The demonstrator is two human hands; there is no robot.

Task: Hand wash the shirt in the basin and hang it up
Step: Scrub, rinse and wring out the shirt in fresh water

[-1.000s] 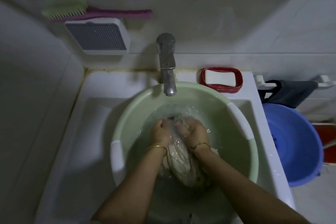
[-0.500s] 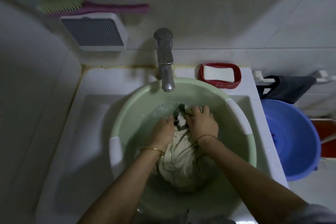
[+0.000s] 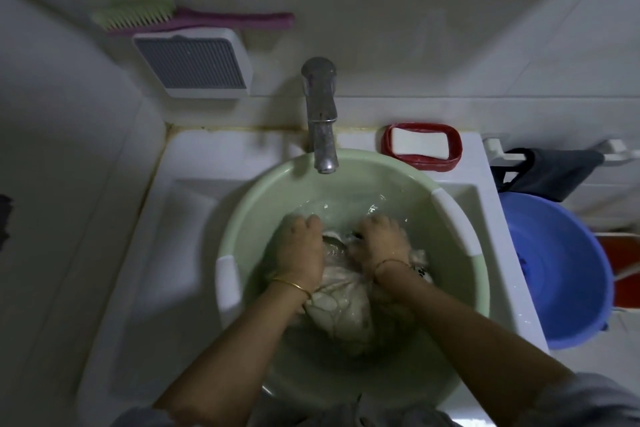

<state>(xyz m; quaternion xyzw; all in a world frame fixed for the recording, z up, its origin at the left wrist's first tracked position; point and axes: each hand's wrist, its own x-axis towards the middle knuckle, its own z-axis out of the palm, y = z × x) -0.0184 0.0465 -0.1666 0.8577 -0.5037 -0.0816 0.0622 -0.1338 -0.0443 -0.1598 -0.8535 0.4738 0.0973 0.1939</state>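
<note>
Shirt (image 3: 341, 308) is lying bunched underwater in the green basin (image 3: 263, 204), left hand (image 3: 301, 250) and right hand (image 3: 379, 241) gripping it with curled fingers and now drawing apart, so scrubbing is continuing.

White tiled walls (image 3: 415, 28) are seen far and left, dimly lit. A white sink (image 3: 187, 225) is set in the corner, a metal tap (image 3: 322, 121) fixed at its far edge. At the right, a blue bucket (image 3: 568, 253) is placed below a dark cloth (image 3: 554, 173) hung on a white rail (image 3: 498, 152).
</note>
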